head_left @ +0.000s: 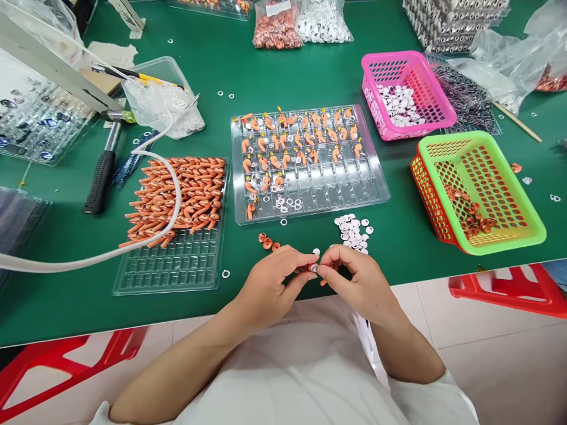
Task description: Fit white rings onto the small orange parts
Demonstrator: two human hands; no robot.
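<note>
In front of my body, my left hand pinches a small orange earbud cap with a pale round face. My right hand is closed, thumb and forefinger meeting at the same cap; its other fingers are curled. An orange bit peeks out below my right fingers. Just past the fingertips lies a white disc. Loose orange caps rest left of the hands, and a pile of white round discs lies to the right. Beyond is a clear tray with orange earbud stems in its upper rows and loose white rings.
At left, another clear tray bears stacked orange stems, crossed by a white hose. A hammer lies further left. Right are a pink basket of white pieces and a green basket of orange caps. Filled bags sit behind.
</note>
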